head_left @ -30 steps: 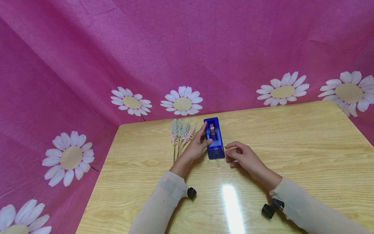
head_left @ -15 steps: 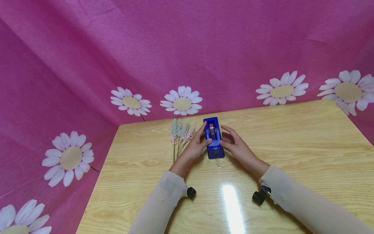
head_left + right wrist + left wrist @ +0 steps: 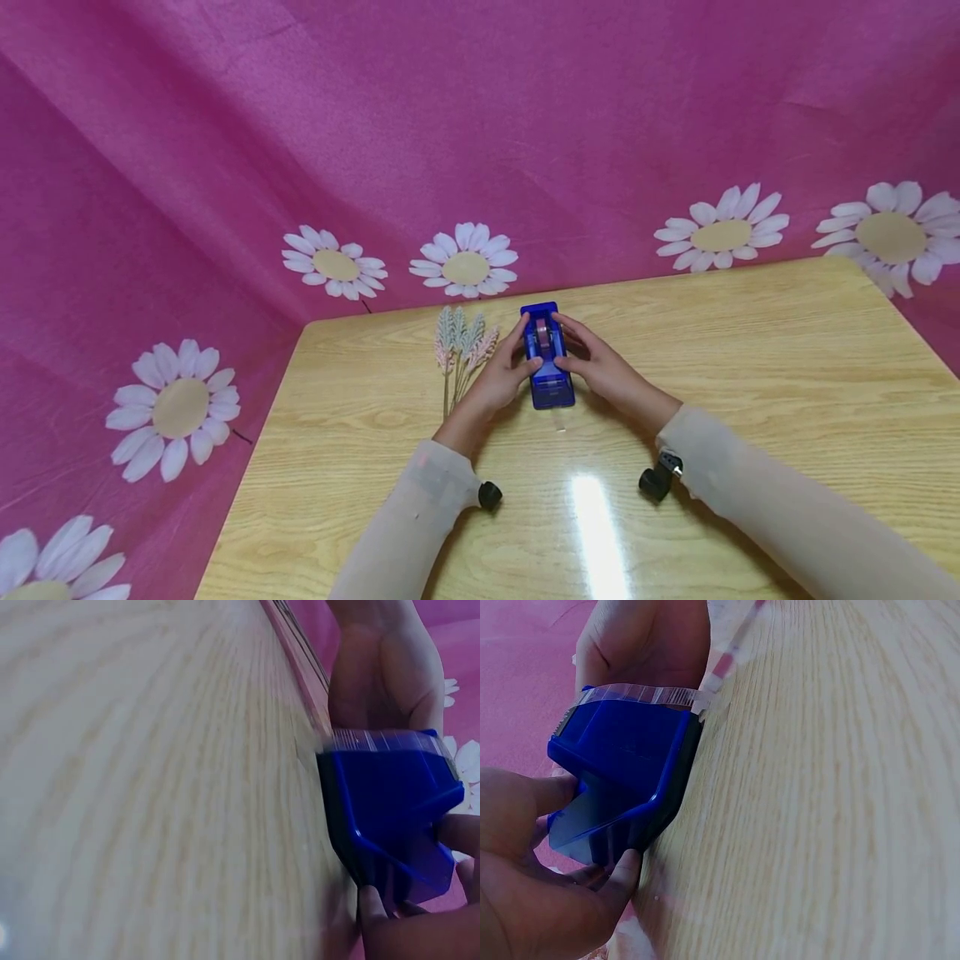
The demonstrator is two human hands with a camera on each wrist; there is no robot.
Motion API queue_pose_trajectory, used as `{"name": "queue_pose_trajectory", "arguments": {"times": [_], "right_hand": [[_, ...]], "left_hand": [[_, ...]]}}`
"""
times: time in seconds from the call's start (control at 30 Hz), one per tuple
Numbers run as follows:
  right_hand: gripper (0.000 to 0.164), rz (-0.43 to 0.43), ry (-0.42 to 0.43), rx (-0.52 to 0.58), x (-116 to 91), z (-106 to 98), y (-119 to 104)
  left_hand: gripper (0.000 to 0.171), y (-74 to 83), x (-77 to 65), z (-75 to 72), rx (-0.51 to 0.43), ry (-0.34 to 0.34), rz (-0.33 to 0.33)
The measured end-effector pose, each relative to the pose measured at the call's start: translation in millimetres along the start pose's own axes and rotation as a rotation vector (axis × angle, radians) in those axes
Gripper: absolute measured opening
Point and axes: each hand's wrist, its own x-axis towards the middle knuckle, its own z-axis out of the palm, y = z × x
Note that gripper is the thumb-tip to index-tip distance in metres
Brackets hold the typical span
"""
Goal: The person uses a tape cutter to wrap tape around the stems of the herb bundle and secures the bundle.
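Note:
A blue tape dispenser (image 3: 553, 390) stands on the wooden table, holding a roll of tape (image 3: 543, 331). My left hand (image 3: 495, 383) grips its left side, thumb on the near part and fingers along the wall. From the opposite side my right hand (image 3: 609, 375) holds it the same way. A clear strip of tape (image 3: 641, 694) hangs from the toothed cutter down the front and reaches the tabletop. In the right wrist view, fingers of the right hand (image 3: 427, 926) wrap the back end of the dispenser (image 3: 390, 799), with a fingertip low at its base.
Knitted flower sprigs (image 3: 461, 337) in pale green and pink lie left of the dispenser, partly behind the left hand. The wooden table (image 3: 750, 367) reaches a pink curtain (image 3: 570, 150) printed with white daisies. A bright reflection shows on the near tabletop.
My right hand has moved left and forward from beside the dispenser's front corner and now grips its right side. The left hand and the dispenser have stayed nearly in place.

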Motion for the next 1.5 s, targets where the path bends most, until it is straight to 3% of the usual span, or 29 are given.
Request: {"name": "queue_pose_trajectory", "arguments": {"times": [0.33, 0.83, 1.1, 1.5], "right_hand": [[0.065, 0.019, -0.061, -0.025, 3, -6, 3], [0.064, 0.006, -0.063, -0.03, 2, -9, 9], [0.065, -0.014, -0.071, -0.037, 3, -9, 10], [0.066, -0.03, -0.066, -0.035, 3, -8, 10]], "left_hand": [[0.074, 1.3, -0.9, 0.4, 0.015, 0.001, 0.004], [0.07, 1.0, -2.4, 4.4, -0.013, 0.064, 0.007], [0.07, 4.3, -4.7, -2.3, 0.017, 0.034, -0.008], [0.069, 5.9, -19.2, -15.5, 0.097, 0.061, -0.004]]}}
